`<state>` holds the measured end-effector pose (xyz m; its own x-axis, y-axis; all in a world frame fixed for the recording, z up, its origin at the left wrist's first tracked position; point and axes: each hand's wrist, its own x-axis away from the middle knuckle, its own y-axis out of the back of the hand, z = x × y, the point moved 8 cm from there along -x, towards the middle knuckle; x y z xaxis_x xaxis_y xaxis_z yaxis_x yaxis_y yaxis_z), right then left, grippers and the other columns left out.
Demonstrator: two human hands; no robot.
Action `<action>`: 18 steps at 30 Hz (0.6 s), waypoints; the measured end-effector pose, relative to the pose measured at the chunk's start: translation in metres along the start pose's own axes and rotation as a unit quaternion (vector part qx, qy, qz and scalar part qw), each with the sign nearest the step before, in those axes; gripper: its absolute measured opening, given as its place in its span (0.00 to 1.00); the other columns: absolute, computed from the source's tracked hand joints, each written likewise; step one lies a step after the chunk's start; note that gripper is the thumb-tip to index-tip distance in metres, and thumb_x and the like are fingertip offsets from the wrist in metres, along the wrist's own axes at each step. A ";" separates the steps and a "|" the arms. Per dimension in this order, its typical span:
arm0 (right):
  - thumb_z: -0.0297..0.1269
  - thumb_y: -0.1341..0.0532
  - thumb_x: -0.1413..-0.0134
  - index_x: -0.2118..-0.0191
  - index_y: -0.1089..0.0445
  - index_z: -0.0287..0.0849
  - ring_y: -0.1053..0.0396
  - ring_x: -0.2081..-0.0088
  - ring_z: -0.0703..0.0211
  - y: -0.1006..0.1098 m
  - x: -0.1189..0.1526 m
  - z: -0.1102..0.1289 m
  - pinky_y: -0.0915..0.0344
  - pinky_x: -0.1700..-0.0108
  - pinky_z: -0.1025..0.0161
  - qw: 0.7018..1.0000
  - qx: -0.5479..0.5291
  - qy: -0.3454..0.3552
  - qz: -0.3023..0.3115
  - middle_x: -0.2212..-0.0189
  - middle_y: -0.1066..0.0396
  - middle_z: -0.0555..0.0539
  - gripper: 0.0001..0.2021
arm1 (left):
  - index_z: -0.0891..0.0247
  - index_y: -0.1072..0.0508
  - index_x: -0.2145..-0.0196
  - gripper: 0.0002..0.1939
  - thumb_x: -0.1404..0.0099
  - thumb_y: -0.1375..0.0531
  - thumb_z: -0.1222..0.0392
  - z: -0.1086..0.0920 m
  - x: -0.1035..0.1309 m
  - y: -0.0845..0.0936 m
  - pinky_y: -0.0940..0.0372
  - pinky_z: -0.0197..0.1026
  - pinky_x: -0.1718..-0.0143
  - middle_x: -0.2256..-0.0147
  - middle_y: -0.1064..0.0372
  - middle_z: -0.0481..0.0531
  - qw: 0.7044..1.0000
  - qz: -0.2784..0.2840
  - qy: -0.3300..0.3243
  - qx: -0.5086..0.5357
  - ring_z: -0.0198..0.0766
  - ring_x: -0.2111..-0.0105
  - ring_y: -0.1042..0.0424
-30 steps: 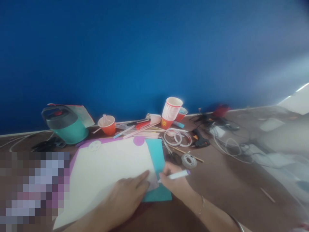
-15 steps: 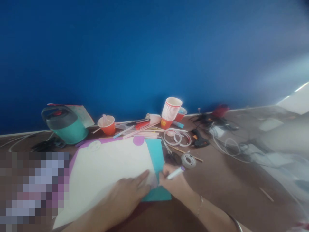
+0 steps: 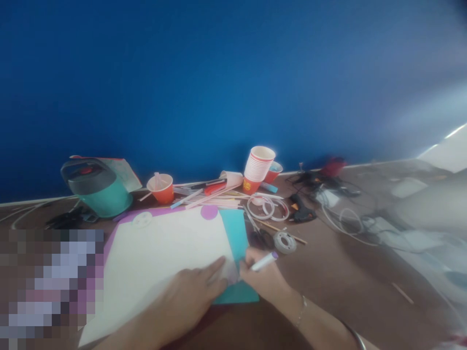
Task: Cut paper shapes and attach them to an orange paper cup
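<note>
My right hand [image 3: 264, 274] grips a white marker [image 3: 263, 261] with a purple end, its tip low against the teal sheet [image 3: 235, 233]. My left hand [image 3: 199, 287] lies flat with fingers stretched out, pressing near the right edge of a large white sheet [image 3: 164, 248]. Beside its fingertips is a small greyish-purple piece [image 3: 230, 272], partly covered by the fingers. A purple paper circle [image 3: 209, 212] and a pale round disc [image 3: 142, 220] rest along the white sheet's far edge. Purple paper [image 3: 111, 238] shows beneath it on the left.
Behind the sheets stand a teal jug [image 3: 104, 192], an orange paper cup [image 3: 161, 188] and a stack of cups [image 3: 258, 170]. Scissors [image 3: 260, 233], a tape roll [image 3: 285, 242], white rings [image 3: 260, 208] and a black glue gun [image 3: 301, 209] lie right of them. Cables [image 3: 350, 223] spread farther right.
Almost nothing differs. My right hand and the marker have shifted very slightly to the left; my left hand stays in place on the white sheet.
</note>
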<state>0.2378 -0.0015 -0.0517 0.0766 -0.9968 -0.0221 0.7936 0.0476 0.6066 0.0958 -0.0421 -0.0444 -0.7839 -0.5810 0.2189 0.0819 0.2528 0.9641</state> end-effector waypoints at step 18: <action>0.36 0.46 0.56 0.82 0.51 0.44 0.51 0.82 0.68 0.001 -0.001 0.000 0.53 0.81 0.70 1.000 -0.010 -0.012 -0.013 0.87 0.52 0.58 0.12 | 0.48 0.47 0.41 0.29 0.37 0.51 0.70 0.001 0.000 -0.002 0.32 0.49 0.60 0.36 0.59 0.54 1.000 -0.013 0.004 0.004 0.45 0.55 0.29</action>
<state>0.2385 -0.0008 -0.0511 0.0414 -0.9990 -0.0193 0.8076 0.0221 0.5893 0.0947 -0.0417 -0.0465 -0.7813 -0.5927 0.1954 0.0576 0.2433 0.9682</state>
